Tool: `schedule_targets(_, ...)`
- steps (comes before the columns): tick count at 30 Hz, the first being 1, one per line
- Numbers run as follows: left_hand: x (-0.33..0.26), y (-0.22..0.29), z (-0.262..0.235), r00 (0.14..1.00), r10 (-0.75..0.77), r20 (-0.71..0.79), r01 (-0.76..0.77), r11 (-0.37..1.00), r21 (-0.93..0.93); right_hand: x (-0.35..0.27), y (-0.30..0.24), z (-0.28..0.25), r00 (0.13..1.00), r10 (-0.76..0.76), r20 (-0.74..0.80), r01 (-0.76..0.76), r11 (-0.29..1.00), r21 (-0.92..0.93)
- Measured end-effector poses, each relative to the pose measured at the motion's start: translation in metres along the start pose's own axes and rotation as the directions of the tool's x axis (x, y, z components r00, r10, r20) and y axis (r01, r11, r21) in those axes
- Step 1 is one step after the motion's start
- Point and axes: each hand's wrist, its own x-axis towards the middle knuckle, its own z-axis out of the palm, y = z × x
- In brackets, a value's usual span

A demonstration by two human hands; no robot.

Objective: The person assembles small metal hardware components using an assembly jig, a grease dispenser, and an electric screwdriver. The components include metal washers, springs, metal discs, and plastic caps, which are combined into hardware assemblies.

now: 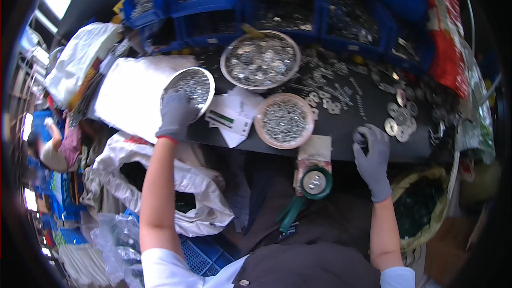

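Note:
My left hand [178, 114], in a grey glove with a red cuff, reaches into a steel bowl [198, 92] of small metal parts. Its fingertips are blurred among them. At the table's right front, my gloved right hand [373, 157] is curled, with a small dark round piece [360, 139] between thumb and fingers. Flat round metal discs [401, 122] lie just beyond it. Between my hands stands a pink bowl [284, 121] full of small metal fasteners. Closer to my body, a green round fixture [316, 182] carries small metal parts on its pale disc.
A larger steel bowl [261, 60] of washers stands farther back, before blue bins [210, 2] of hardware. Papers [233, 114] and loose metal pieces [325, 101] lie on the black table [341, 144]. Open sacks [200, 218] flank me below. Another person [58, 146] is at far left.

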Motion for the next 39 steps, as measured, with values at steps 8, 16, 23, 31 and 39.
schedule_targets(8,-0.012,0.014,-0.003,0.995,-0.097,-0.018,0.095,0.992,-0.087,-0.008,-0.08,-0.047,0.944,-0.044,0.327,-0.209,0.687,0.696)
schedule_targets(16,-0.034,0.061,-0.038,0.884,0.174,-0.435,-0.28,0.94,-0.193,-0.017,-0.095,-0.039,0.931,-0.26,0.257,0.16,0.921,0.354)
schedule_targets(23,-0.109,0.185,-0.092,0.738,0.61,-0.288,-0.629,0.467,-0.622,-0.017,-0.098,-0.039,0.953,-0.171,0.25,0.082,0.941,0.329)
schedule_targets(31,-0.133,0.194,-0.083,0.396,0.863,-0.315,-0.918,0.378,-0.12,-0.021,-0.089,-0.033,0.964,-0.176,0.198,0.091,0.922,0.376)
schedule_targets(39,-0.148,0.197,-0.085,0.567,0.757,-0.326,-0.82,0.479,-0.315,-0.016,-0.081,-0.048,0.939,-0.284,0.192,0.137,0.825,0.548)
